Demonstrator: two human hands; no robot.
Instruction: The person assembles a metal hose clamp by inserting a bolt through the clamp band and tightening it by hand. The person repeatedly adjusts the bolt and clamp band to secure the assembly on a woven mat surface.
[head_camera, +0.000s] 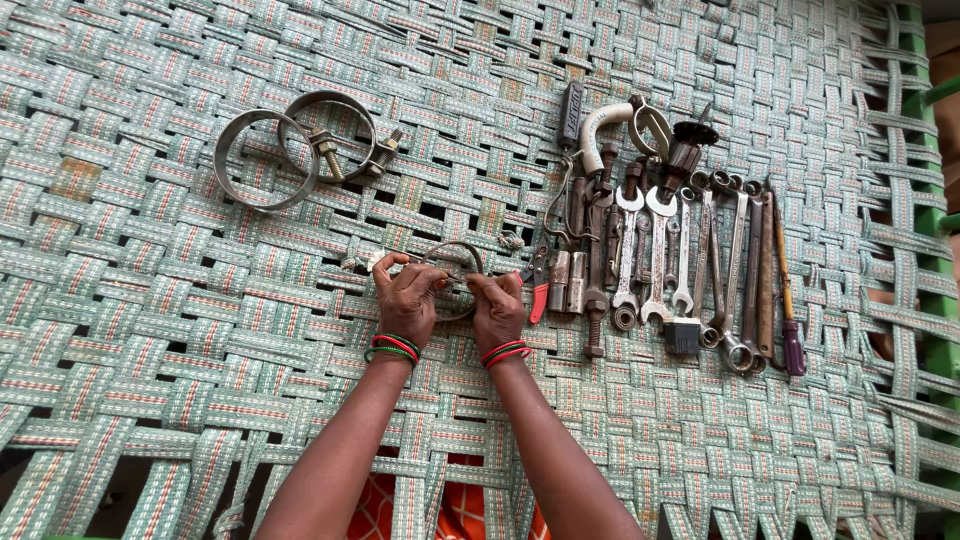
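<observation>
packages: none | labels, signs: apparently none | screens: none

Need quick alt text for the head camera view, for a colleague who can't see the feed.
Two hands, left hand and right hand, together hold a round metal hose clamp over a woven green-and-white strap bed. Two more ring clamps lie at upper left, and a row of spanners and other hand tools, with red-handled pliers beside the right hand, lies to the right.
</observation>
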